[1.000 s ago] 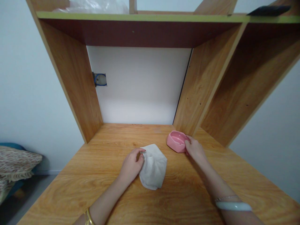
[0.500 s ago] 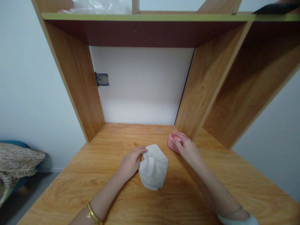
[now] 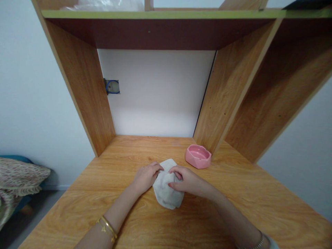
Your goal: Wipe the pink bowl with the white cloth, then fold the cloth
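A white cloth (image 3: 167, 197) lies crumpled on the wooden desk in front of me. At its upper left edge, my left hand (image 3: 147, 176) has its fingers curled onto the cloth; the thumb is mostly hidden. My right hand (image 3: 188, 181) reaches over the cloth from the right, with thumb and forefinger apart and their tips at its surface. Behind the right hand stands a pink faceted ashtray (image 3: 198, 159), upright, with notches in its rim and no hand touching it.
The desk top (image 3: 109, 211) runs back to a white panel (image 3: 158, 93) between wooden side boards (image 3: 80, 90). A shelf (image 3: 160, 15) with clear plastic (image 3: 109, 5) on it spans overhead. A socket opening (image 3: 112, 86) sits at left. A patterned fabric (image 3: 23, 176) lies beyond the desk.
My right hand has left the pink ashtray and moved left and toward me onto the cloth. My left hand has stayed at the cloth's edge.
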The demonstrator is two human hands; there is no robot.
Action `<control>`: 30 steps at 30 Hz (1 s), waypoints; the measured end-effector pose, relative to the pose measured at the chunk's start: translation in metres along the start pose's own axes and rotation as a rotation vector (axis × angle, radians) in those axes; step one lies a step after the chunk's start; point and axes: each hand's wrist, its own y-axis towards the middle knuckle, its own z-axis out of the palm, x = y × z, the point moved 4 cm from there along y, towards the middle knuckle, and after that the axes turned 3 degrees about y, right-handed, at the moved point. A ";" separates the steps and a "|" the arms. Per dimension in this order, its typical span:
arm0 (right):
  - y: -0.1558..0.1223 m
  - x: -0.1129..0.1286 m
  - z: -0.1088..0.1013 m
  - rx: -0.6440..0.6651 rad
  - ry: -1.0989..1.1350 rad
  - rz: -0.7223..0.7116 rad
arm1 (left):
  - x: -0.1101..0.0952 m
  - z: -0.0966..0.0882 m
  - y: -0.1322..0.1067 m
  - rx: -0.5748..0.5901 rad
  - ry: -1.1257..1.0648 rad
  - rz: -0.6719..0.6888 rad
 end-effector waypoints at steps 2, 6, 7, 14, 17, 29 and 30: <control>0.000 -0.003 0.000 0.013 0.053 0.038 | -0.001 -0.001 0.000 0.000 0.026 -0.021; 0.001 -0.001 -0.009 0.033 0.216 0.051 | 0.000 -0.013 -0.005 -0.015 0.117 -0.092; 0.002 -0.001 -0.014 0.013 0.244 0.050 | 0.001 -0.017 -0.007 -0.021 0.156 -0.125; 0.007 -0.024 -0.044 -0.199 0.238 0.164 | 0.013 -0.045 -0.017 -0.043 0.411 -0.302; 0.010 -0.039 -0.044 -0.230 0.179 0.187 | 0.014 -0.049 -0.019 -0.033 0.459 -0.293; -0.002 0.006 -0.056 -0.439 -0.396 -0.121 | 0.002 -0.046 -0.018 0.019 0.322 -0.207; -0.004 0.014 -0.049 -0.370 -0.461 -0.169 | 0.001 -0.044 -0.018 0.024 0.316 -0.202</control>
